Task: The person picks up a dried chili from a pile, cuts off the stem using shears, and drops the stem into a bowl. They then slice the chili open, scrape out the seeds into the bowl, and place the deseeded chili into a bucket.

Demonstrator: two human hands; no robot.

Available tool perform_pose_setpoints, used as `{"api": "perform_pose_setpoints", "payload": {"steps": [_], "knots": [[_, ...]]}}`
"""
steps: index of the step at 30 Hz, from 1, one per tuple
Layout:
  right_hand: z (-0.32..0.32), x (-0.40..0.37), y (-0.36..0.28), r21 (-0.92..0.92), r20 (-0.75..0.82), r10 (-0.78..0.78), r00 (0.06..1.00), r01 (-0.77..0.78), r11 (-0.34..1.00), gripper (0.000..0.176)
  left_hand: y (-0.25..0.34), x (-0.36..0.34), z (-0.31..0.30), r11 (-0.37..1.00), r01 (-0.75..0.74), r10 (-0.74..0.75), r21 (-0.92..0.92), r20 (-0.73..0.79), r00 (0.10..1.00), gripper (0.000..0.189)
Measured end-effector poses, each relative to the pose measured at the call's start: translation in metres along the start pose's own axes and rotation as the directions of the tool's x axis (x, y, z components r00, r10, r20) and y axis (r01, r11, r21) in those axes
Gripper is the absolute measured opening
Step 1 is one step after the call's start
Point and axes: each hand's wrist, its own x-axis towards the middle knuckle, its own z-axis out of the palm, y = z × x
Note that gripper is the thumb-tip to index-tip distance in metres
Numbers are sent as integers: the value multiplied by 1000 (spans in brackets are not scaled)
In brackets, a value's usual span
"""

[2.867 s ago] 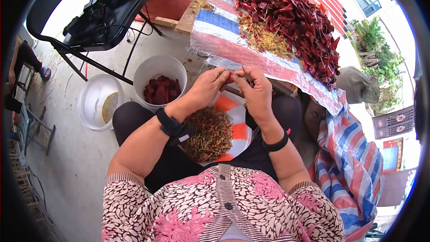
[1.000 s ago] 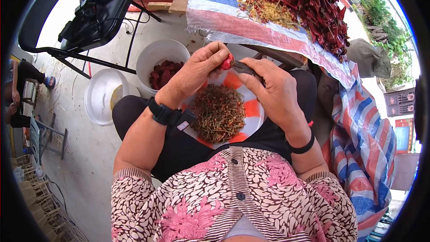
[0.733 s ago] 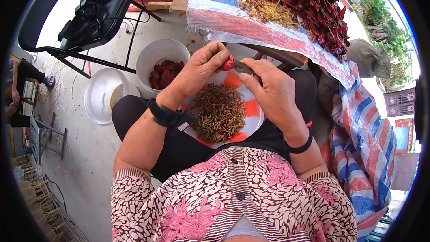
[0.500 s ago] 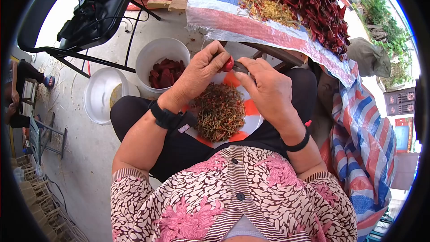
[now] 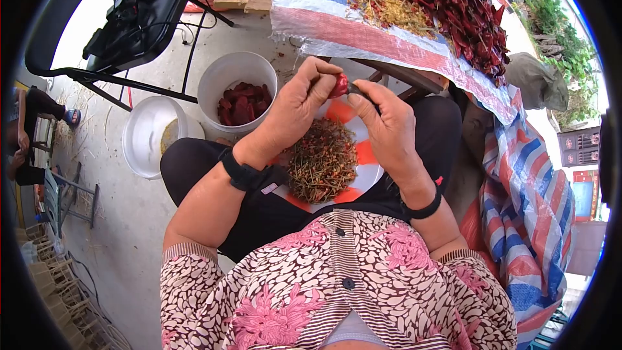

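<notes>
Left hand (image 5: 295,107) pinching chili (image 5: 339,85) — right hand (image 5: 385,126) gripping scissors (image 5: 358,89).

At 10 o'clock a black folding chair (image 5: 162,32) carries dark gear with cables (image 5: 123,16). Below it, nearer the centre, a white bucket (image 5: 236,68) holds red chili pieces (image 5: 243,104). Just beside it, toward 9 o'clock, a second white bucket (image 5: 139,136) has yellowish seeds (image 5: 170,136) in its bottom. From 12 to 2 o'clock a striped tarp (image 5: 337,29) bears a pile of dried red chilies (image 5: 453,6) and a heap of pale seeds (image 5: 389,6). A grey sack (image 5: 534,81) and green plants (image 5: 557,19) sit at 2 o'clock. Another person's leg (image 5: 39,107) shows at 9 o'clock.
</notes>
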Motion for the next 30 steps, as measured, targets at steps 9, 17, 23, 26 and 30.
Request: {"api": "perform_pose_setpoints", "payload": {"steps": [9, 17, 23, 26, 30], "knots": [[-1, -1, -1, -375, -13, -198, 980, 179, 910, 25, -7, -3, 1, 886, -138, 158, 442, -9, 987, 14], [2, -4, 9, -304, -25, -204, 979, 187, 934, 24, -6, -7, 6, 954, 252, -242, -164, 73, 967, 14], [-14, -2, 7, 599, 429, 197, 882, -441, 668, 23, 6, -7, 0, 909, 307, -238, -282, 255, 937, 13], [-25, 0, 10, 680, 675, 120, 728, -677, 280, 25, 9, -6, -7, 899, 296, -176, -322, 352, 919, 12], [-24, -1, 8, 640, 768, 11, 641, -767, 32, 24, 7, -6, -8, 841, 293, -118, -455, 375, 920, 12]]}}
